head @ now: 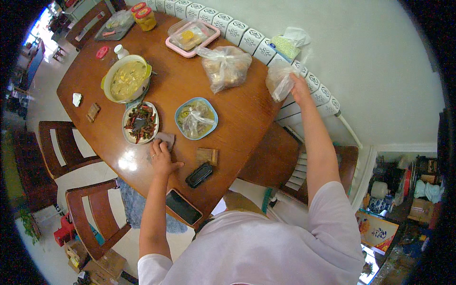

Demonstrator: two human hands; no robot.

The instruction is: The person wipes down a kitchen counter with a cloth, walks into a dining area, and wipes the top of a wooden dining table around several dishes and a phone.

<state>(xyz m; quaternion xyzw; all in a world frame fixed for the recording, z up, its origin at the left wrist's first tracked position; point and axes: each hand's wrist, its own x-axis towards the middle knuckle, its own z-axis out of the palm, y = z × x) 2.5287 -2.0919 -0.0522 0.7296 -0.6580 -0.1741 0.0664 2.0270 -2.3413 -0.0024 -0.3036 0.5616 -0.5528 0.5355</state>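
Observation:
My right hand [300, 89] grips a translucent plastic bag [279, 81] at the table's right edge, beside the white radiator. My left hand [163, 156] rests palm down, fingertips on a folded greyish-pink cloth [166, 139]. Just above that hand lies an oval plate of dark food with red chillies [140, 123]. Between the hands, a blue-rimmed bowl [196, 118] holds food in liquid and a knotted clear bag. A larger tied plastic bag [226, 67] sits left of the bag in my right hand. A two-handled pot of yellowish soup [128, 80] stands at the upper left.
Nearer me lie a wooden block [207, 156], a black case [199, 175] and a smartphone [183, 207]. A pink-rimmed container [192, 37] and lidded jars [145, 19] stand farther back. A tissue pack [285, 48] rests by the radiator [251, 39]. Wooden chairs [96, 213] flank the table.

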